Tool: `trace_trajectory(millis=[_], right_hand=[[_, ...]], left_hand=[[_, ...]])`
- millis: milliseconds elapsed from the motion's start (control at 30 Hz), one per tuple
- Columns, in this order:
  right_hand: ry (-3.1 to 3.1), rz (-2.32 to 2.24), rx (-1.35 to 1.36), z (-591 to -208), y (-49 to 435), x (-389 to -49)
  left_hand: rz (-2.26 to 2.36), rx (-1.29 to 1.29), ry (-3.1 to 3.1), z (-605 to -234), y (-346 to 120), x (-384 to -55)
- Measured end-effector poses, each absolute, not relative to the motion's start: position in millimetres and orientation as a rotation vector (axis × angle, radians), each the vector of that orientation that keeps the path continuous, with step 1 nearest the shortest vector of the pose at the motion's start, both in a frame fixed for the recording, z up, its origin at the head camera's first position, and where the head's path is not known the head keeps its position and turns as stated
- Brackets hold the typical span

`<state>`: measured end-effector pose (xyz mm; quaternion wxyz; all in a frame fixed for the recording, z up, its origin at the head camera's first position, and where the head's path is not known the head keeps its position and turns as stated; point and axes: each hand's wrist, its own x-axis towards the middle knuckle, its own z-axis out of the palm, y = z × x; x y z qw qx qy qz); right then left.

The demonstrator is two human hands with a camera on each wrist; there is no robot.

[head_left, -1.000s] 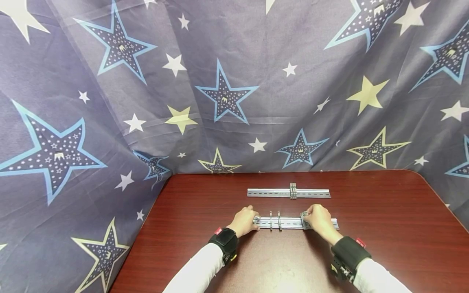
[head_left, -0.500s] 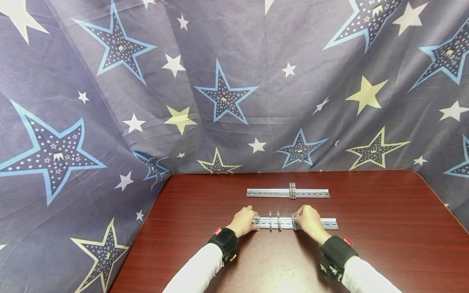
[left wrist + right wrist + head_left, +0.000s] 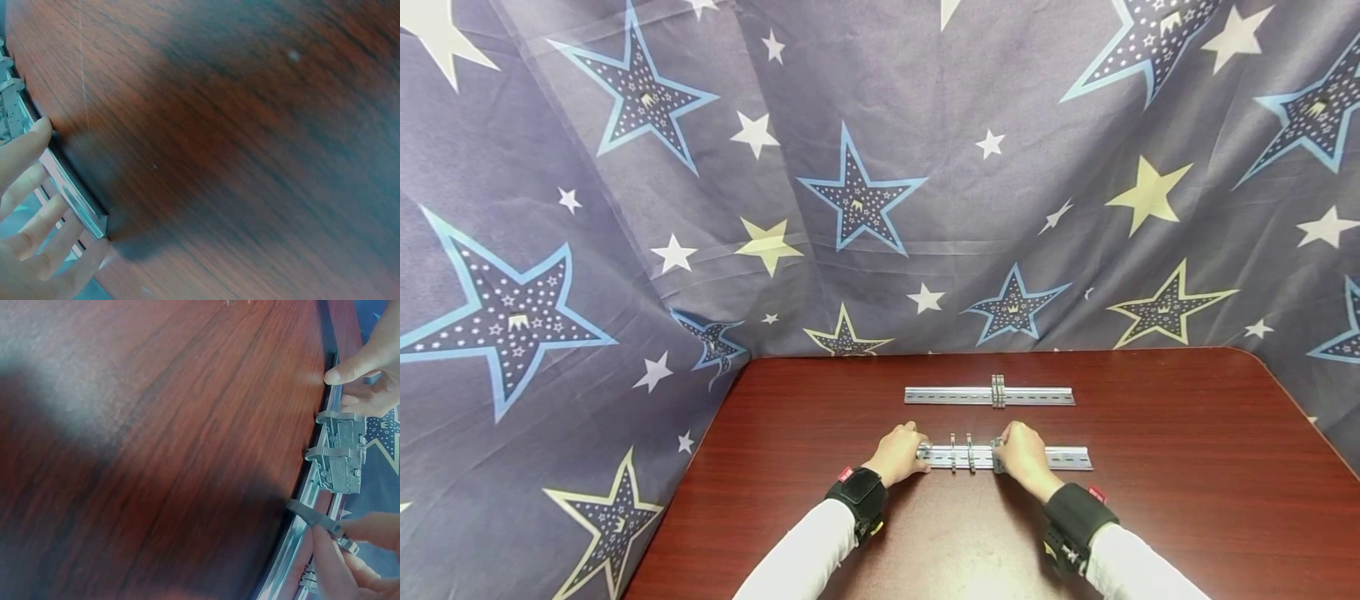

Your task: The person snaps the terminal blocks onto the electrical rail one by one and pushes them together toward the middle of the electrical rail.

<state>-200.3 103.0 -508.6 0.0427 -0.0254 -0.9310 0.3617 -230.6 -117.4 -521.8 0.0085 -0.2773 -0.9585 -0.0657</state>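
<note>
My left hand (image 3: pixel 897 452) grips the left end of the near metal DIN rail (image 3: pixel 1067 458). In the left wrist view its thumb (image 3: pixel 41 128) lies on the rail's near edge and the fingers reach across to the far side. With thumb and fingers my right hand (image 3: pixel 1027 457) pinches a grey terminal block (image 3: pixel 310 515), which sits tilted across the rail in the right wrist view. Two thin grey terminal blocks, the left one (image 3: pixel 953 454) and the right one (image 3: pixel 971 453), stand on the rail between my hands. The held block is largely hidden by my fingers in the head view.
Behind lies a second DIN rail (image 3: pixel 947 396), parallel to the near one, with several grey blocks (image 3: pixel 997 391) grouped near its middle. Both rails lie on a reddish-brown wooden table (image 3: pixel 1187 450). A star-patterned cloth (image 3: pixel 955 192) hangs along the table's back and left side.
My right hand has moved left along the near rail with the terminal block, close to the two standing blocks. The left hand stays on the rail's left end.
</note>
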Motion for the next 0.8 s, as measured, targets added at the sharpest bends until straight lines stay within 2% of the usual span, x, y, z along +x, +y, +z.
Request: trace_trajectory(millis=[800], right_hand=[[-2.896, 0.955, -0.061, -505.1, 94.8, -210.4]], left_hand=[[-0.204, -0.864, -3.005, -521.4, -113.2, -231.9]])
